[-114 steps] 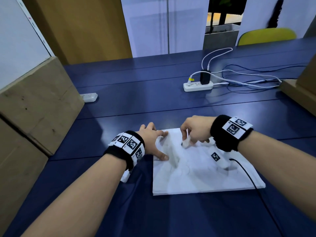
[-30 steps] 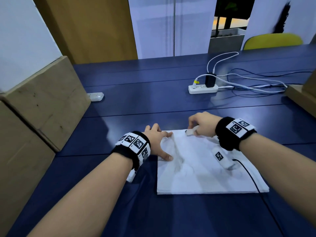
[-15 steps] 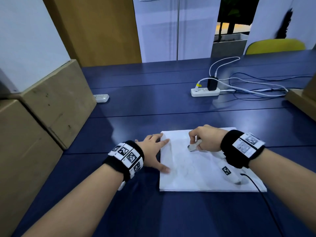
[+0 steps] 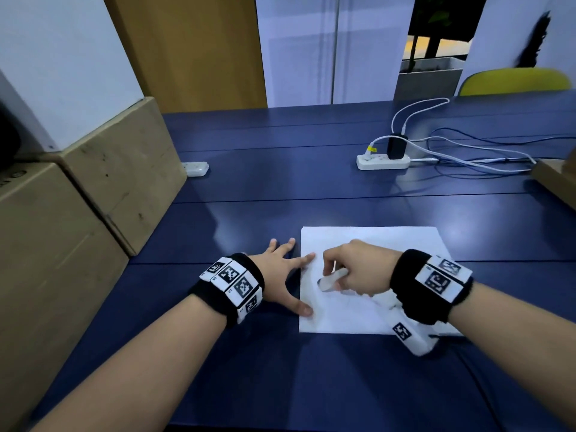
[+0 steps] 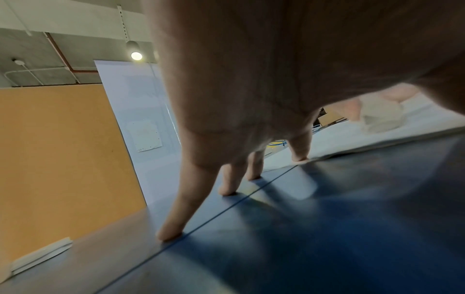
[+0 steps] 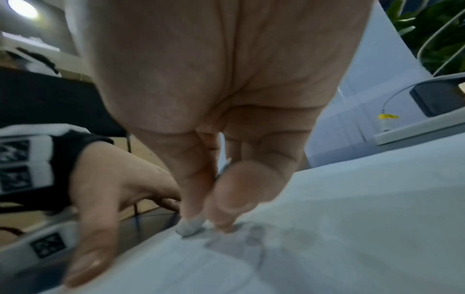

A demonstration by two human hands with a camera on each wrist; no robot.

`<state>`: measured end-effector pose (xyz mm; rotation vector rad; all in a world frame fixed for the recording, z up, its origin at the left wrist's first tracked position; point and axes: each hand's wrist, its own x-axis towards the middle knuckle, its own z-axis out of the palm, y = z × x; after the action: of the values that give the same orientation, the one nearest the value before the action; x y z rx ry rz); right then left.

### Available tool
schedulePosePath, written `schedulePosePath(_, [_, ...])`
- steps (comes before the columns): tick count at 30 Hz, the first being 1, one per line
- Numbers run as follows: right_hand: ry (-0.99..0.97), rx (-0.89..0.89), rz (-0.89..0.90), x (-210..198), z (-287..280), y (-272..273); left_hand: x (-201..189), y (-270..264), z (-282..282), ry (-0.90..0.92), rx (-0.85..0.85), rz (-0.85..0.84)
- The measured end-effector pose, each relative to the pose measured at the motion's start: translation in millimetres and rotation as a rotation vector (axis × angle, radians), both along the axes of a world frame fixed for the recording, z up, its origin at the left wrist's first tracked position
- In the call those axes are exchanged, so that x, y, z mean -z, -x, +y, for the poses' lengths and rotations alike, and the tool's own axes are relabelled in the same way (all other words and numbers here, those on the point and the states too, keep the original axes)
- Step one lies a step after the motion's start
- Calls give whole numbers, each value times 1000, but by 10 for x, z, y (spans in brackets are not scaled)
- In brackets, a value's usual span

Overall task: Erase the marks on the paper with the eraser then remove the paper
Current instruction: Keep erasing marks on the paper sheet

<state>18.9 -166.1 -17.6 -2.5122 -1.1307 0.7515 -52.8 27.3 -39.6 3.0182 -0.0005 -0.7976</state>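
A white sheet of paper (image 4: 371, 244) lies on the blue table (image 4: 280, 198), with faint grey pencil marks (image 6: 241, 240) near its left side. My right hand (image 4: 349, 271) pinches a small white eraser (image 4: 331, 280) and presses its grey tip (image 6: 189, 226) on the paper (image 6: 352, 228) by the marks. Spread flat, my left hand (image 4: 285, 275) holds down the paper's left edge with thumb and forefinger, while the other fingertips (image 5: 171, 234) rest on the table. In the left wrist view the eraser (image 5: 380, 117) shows above the paper (image 5: 352, 139).
Cardboard boxes (image 4: 93, 194) stand along the left. A white power strip (image 4: 383, 162) with a black charger and trailing cables lies at the back right. A small white device (image 4: 194, 168) sits by the boxes. A wooden box edge (image 4: 558, 182) is at the far right.
My right hand with the eraser has moved from the paper's top edge down and left toward the left-middle of the sheet. The left hand stays pressed on the left edge.
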Motion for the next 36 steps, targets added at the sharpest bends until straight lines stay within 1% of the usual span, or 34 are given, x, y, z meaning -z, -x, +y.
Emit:
schedulePosePath(3, [-1,57,-47,2,94,-121,3,-6,1,38,-17,-11])
schedulePosePath(4, [-5,49,-76,9,106,-143,6,-10,3,51,-22,-11])
schedulePosePath(6, [12,-30,-129,33,102,-118,15,-15,2,62,-25,-12])
schedulePosePath(9, [63,-190,-74,77,72,28,32,-33,-3,61,-26,-20])
schedulePosePath(10, [81,-210,-60,76,79,47,29,-37,0,64,-31,-23])
schedulePosePath(12, [87,-175,-104,51,131,-1,26,-41,16,70,-35,-30])
schedulePosePath(15, [11,9,-186,6,149,-112,39,-42,3,77,-37,-27])
schedulePosePath(17, [16,0,-223,5,139,-74,43,-38,11,79,-42,-28])
schedulePosePath(20, [33,-144,-162,50,100,81,52,-48,12,75,-40,-33])
schedulePosePath(21, [46,-167,-124,54,100,103,52,-44,9,73,-41,-32])
schedulePosePath(23, [102,-150,-107,47,127,46,39,-38,0,74,-43,-30])
schedulePosePath(25, [130,-44,-129,41,172,-99,29,-33,-10,75,-42,-31])
schedulePosePath(27, [96,59,-176,18,182,-171,13,-27,-25,80,-50,-30])
schedulePosePath(28, [74,53,-195,9,168,-162,7,-22,-27,79,-53,-29])
schedulePosePath(30, [52,-44,-179,21,108,-67,9,-32,-27,75,-50,-31])
schedulePosePath(33, [73,-180,-37,88,35,115,21,-34,-23,81,-59,-37])
schedulePosePath(34, [95,-186,-31,77,38,138,22,-34,-25,85,-59,-38])
schedulePosePath(36, [92,-120,-62,44,91,47,10,-30,-26,83,-50,-31])
